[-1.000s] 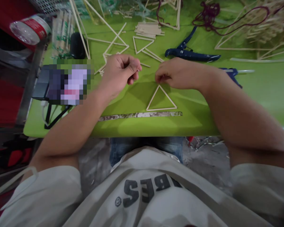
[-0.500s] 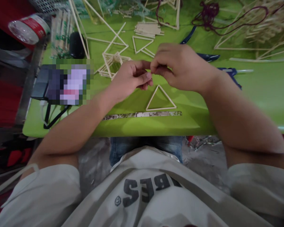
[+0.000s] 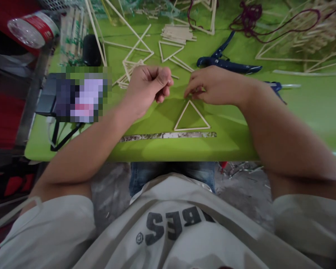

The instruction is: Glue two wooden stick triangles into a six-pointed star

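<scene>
Green covered the bench (image 3: 310,108), and its far half was crowded: a stack of loose sticks (image 3: 177,33), a smaller stick triangle (image 3: 170,50), larger open stick frames (image 3: 134,48), a blue glue gun (image 3: 226,63), a tangle of dark red cord (image 3: 252,18) and, at the left edge, a plastic bottle (image 3: 30,30) lying on its side. A strip of worn tape (image 3: 168,136) ran along the near edge. Just beyond it lay the stick triangle (image 3: 191,116), flat on the bench with its base parallel to the near edge and its apex pointing away from the person. The right hand (image 3: 212,85) rested low at that apex, its fingers (image 3: 190,89) pinched together at or just above the tip; whether they gripped the stick itself could not be told. The left hand (image 3: 148,86) hung to the left of the apex, its fingers curled into a loose fist, and nothing could be made out inside it. Half a second before, both hands had met above the triangle, fingertips together; now they were apart, the right one down at the tip and the left drawn back. The triangle had not shifted.
</scene>
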A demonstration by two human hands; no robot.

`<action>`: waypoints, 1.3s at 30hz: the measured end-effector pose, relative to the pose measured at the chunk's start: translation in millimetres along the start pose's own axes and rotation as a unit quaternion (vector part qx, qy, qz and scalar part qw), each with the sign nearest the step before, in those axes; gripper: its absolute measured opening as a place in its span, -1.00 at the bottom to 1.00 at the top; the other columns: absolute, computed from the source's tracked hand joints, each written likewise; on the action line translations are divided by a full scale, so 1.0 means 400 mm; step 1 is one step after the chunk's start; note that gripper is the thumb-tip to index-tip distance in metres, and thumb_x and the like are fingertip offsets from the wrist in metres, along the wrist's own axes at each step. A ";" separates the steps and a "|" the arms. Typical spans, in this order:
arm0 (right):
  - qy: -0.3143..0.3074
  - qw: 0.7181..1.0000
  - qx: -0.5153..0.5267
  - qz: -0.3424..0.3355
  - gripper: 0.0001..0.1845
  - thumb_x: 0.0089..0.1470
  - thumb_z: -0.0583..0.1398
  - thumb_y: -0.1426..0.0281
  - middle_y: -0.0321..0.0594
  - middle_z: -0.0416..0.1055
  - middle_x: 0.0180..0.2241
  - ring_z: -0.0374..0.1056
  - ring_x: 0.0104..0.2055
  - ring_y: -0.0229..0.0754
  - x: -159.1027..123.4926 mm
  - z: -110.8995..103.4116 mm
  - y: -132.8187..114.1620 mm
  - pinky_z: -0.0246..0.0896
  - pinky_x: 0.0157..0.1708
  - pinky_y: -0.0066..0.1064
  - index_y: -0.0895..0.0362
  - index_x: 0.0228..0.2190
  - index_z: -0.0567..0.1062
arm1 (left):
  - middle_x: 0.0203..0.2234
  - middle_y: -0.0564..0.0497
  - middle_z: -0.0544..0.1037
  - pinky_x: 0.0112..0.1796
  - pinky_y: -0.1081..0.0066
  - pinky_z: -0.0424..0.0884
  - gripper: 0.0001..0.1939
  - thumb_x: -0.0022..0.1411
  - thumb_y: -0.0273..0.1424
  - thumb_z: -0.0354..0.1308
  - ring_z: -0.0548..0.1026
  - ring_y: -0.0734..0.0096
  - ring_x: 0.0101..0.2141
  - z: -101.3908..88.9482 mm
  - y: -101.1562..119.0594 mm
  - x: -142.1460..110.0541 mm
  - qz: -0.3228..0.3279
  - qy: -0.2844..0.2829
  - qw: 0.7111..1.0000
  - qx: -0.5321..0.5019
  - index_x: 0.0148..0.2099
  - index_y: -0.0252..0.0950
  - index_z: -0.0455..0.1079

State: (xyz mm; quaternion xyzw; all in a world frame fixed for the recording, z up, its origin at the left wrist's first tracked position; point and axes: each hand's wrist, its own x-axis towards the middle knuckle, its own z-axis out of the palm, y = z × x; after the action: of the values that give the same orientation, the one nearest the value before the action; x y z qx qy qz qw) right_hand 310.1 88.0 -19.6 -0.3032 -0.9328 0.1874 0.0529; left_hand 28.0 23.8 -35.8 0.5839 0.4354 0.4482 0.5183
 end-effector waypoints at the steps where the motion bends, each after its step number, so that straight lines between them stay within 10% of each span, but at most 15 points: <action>1: -0.002 1.000 -0.003 -0.003 -0.64 0.25 0.27 0.12 -0.06 0.74 -0.11 0.52 -0.17 0.06 0.006 0.010 0.014 0.49 0.01 -0.01 -0.09 -0.09 0.83 | -0.47 0.03 0.58 -0.47 0.47 0.42 -0.39 0.55 0.16 0.51 0.51 0.53 -0.53 -0.002 -0.003 0.001 0.000 0.002 1.000 -0.001 -0.34 -0.23 0.61; 7: -0.001 1.000 -0.010 -0.024 -0.78 0.13 0.30 0.32 -0.10 0.71 -0.19 0.48 -0.21 0.01 0.018 0.022 0.015 0.40 0.00 -0.04 -0.04 -0.23 0.77 | -0.49 0.02 0.58 -0.48 0.46 0.40 -0.39 0.42 0.21 0.60 0.49 0.51 -0.53 -0.004 -0.011 -0.003 0.030 -0.021 0.999 -0.040 -0.34 -0.22 0.68; 14: -0.063 0.998 -0.025 -0.004 -0.80 0.28 0.26 0.45 -0.02 0.62 -0.10 0.47 -0.07 0.11 -0.003 0.002 -0.025 0.36 0.02 -0.04 0.03 -0.12 0.67 | -0.47 0.03 0.60 -0.47 0.49 0.43 -0.58 0.60 -0.20 0.56 0.51 0.54 -0.52 0.004 -0.003 0.001 -0.018 0.002 1.000 -0.009 -0.33 -0.25 0.64; 22: 0.034 0.998 -0.029 0.032 -0.97 0.26 0.26 0.32 -0.04 0.60 -0.13 0.45 -0.09 0.13 -0.016 -0.023 -0.023 0.40 0.07 0.06 -0.07 -0.25 0.49 | -0.42 0.05 0.68 -0.39 0.50 0.53 -0.75 0.59 -0.57 0.45 0.60 0.54 -0.48 0.020 -0.023 0.009 -0.053 -0.009 0.998 -0.026 -0.23 -0.28 0.67; 27: 0.100 0.995 -0.020 0.015 -0.79 0.44 0.16 0.15 0.04 0.69 0.02 0.57 0.10 0.21 -0.027 -0.037 -0.069 0.46 0.20 0.10 -0.09 -0.13 0.57 | -0.39 0.09 0.71 -0.33 0.49 0.61 -0.86 0.54 -0.48 0.55 0.69 0.46 -0.40 0.030 -0.031 0.005 -0.067 -0.055 0.995 -0.058 0.07 -0.21 0.74; 34: 0.070 0.994 -0.076 0.045 -0.58 0.57 -0.01 0.15 0.10 0.56 0.28 0.50 0.31 0.36 -0.034 -0.065 -0.193 0.44 0.42 0.21 -0.14 0.06 0.63 | -0.42 0.05 0.71 -0.35 0.50 0.59 -0.86 0.54 -0.40 0.59 0.64 0.51 -0.46 0.064 -0.007 -0.013 -0.084 -0.093 0.990 -0.067 -0.12 -0.27 0.73; 39: 0.149 0.985 -0.078 -0.033 -0.68 0.57 0.08 0.24 0.09 0.58 0.13 0.53 0.21 0.32 -0.031 -0.053 -0.156 0.54 0.27 0.18 -0.08 0.00 0.65 | -0.44 0.03 0.71 -0.41 0.52 0.51 -0.72 0.53 -0.26 0.63 0.59 0.55 -0.49 0.072 -0.006 -0.019 -0.034 -0.089 0.993 -0.073 -0.21 -0.31 0.75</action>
State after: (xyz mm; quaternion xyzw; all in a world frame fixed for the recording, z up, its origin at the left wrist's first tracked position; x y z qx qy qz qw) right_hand 290.5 40.9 24.0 -0.2998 -0.9359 0.0647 0.1733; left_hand 54.1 10.6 -40.6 0.5670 0.3734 0.4074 0.6108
